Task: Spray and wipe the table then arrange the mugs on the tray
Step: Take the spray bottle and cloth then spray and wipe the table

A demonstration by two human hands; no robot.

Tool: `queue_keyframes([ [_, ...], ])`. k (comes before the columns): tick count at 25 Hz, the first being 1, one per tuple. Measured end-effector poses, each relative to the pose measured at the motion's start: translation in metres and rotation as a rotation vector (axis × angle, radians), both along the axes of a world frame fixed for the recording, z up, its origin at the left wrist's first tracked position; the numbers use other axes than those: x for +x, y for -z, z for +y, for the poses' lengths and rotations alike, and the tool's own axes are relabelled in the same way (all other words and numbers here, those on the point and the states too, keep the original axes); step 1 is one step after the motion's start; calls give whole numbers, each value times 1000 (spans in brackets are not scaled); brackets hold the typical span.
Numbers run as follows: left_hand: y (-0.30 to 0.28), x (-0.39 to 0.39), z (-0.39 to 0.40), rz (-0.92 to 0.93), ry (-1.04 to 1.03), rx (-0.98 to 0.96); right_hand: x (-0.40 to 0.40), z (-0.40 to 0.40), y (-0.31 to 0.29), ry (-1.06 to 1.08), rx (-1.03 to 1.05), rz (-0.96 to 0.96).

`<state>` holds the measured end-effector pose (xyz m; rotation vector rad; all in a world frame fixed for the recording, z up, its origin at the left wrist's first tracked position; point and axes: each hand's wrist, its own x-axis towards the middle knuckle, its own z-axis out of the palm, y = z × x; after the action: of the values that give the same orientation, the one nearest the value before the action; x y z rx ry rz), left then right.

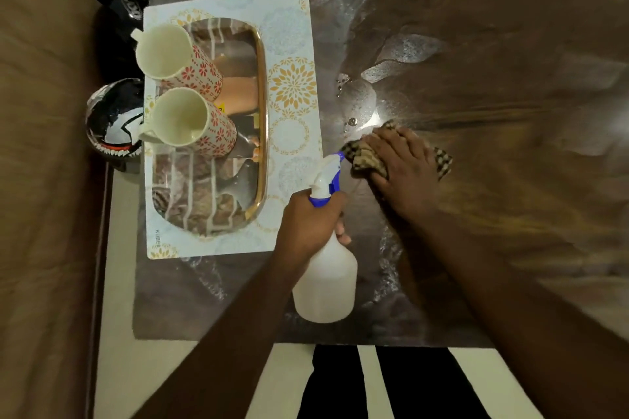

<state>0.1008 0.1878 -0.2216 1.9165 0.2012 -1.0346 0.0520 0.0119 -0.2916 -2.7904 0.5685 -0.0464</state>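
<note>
The step in hand looks like wiping the wet table [493, 78]. To do it well, the person should keep the checked cloth [366, 156] flat under the palm, press down evenly, and sweep over every wet patch, mostly the drops and shiny smears just past the fingertips. The wiping should stay off the patterned mat [292, 85], which lies on the far side of the bottle from the cloth. The spray nozzle points toward the cloth, so the bottle should stay quiet while the other hand rubs.

The right hand [405, 163] lies spread out on top of the cloth, with fingers mostly straight and pressing it onto the table. Bits of cloth poke out in front of the fingers and beside the wrist.

The left hand [311, 221] is curled tight around the neck of the white spray bottle [325, 282], just under the blue trigger. The bottle body hangs below the fist, close to the person. It cannot be told if a finger is on the trigger.

The two flowered mugs [183, 92] already stand on the shiny gold-rimmed tray [262, 112], well away from both hands, beyond the bottle hand. The tray sits on the mat. The mugs touch or nearly touch each other
</note>
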Motion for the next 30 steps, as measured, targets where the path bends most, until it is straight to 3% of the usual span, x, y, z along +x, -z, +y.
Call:
queue_keyframes([
  [2, -1, -8, 8, -9, 18, 2, 5, 26, -1, 19, 32, -36],
  [6, -4, -30, 25, -43, 35, 20, -68, 36, 7, -418, -39, -92],
  [11, 0, -44, 42, 24, 25, -26, -56, 54, -1, 36, 36, -6],
  [14, 2, -64, 51, 29, 14, -23, -86, 91, 1, -186, 37, -67],
  [17, 1, -78, 64, 55, -21, -42, -140, 75, -2, -382, -35, -61],
  [18, -1, -79, 66, 71, -30, -54, -142, 68, -3, -329, -46, -62],
  [21, 0, -87, 68, 67, -78, -83, -111, 84, -7, 117, 31, -58],
  [22, 2, -92, 70, 44, -103, -83, -105, 103, -7, 127, 56, -81],
  [24, 4, -108, 74, 0, -153, -77, -130, 139, 2, -89, 42, -131],
  [27, 5, -128, 86, 5, -200, -62, -194, 129, 9, -302, -33, -100],
  [30, -1, -141, 95, 21, -183, -50, -190, 102, 6, -6, -23, -43],
])
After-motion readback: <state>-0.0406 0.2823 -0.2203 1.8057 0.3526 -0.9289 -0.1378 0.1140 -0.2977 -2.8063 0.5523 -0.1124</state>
